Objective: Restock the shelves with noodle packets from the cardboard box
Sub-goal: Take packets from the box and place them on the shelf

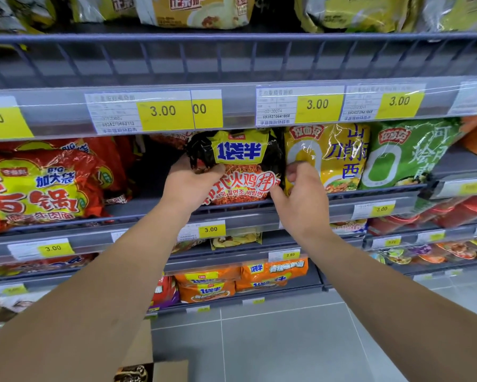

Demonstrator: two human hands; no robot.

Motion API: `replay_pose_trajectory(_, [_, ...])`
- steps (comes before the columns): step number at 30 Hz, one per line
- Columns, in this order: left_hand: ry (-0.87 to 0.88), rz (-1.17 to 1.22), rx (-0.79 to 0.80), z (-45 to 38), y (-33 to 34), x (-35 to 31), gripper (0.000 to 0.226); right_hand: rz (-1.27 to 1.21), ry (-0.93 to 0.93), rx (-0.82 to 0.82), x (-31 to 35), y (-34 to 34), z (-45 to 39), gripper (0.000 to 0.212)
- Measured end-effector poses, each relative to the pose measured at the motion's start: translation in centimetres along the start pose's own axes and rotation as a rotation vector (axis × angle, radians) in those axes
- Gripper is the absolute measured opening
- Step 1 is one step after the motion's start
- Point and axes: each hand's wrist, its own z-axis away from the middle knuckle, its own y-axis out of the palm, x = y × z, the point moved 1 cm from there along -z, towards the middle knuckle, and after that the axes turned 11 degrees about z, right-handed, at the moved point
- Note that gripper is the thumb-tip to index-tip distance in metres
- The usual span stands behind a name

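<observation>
Seating a noodle packet on the shelf

Cardboard box point(151, 365) on the floor below; left hand point(189, 186) pinches the black noodle packet point(237, 166) at the shelf's point(149, 209) front edge, right hand point(300, 194) fingers curled at its right side, hold unclear. Push it back squarely, upright beside the yellow packet point(339, 155).

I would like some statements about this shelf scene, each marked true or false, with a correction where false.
1. The left hand grips the black noodle packet by its left side. True.
2. A yellow packet stands directly right of the black packet. True.
3. The green packet stands left of the black packet. False: it is to the right, beyond the yellow one; red packets are on the left.
4. The right hand hangs idle beside the body. False: it is up at the shelf, by the black packet's lower right corner.
5. The price label above reads 5.00. False: it reads 3.00.
</observation>
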Motion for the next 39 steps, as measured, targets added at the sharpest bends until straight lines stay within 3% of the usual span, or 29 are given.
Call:
replay_pose_trajectory(10, [-0.011, 0.024, 0.099, 4.6, -4.8, -0.1, 0.058, -0.002, 0.030, 0.083, 2.4, -1.2, 5.2, 0.049])
replay_pose_trajectory(17, [-0.122, 0.032, 0.201, 11.0, -9.9, 2.1, 0.041, 0.045, 0.019, 0.280, 6.4, 0.6, 14.4, 0.049])
replay_pose_trajectory(27, [-0.331, -0.117, 0.205, 19.8, -18.2, 15.3, 0.038, 0.097, -0.152, 0.639, 9.3, 10.0, 28.9, 0.043])
replay_pose_trajectory(32, [-0.493, -0.169, 0.108, 25.3, -23.5, 23.2, 0.029, 0.095, -0.212, 0.838, 9.0, 14.7, 35.8, 0.046])
replay_pose_trajectory(39, [-0.707, -0.201, -0.018, 33.2, -31.5, 31.9, 0.034, 0.122, -0.261, 1.068, 9.1, 20.2, 45.3, 0.044])
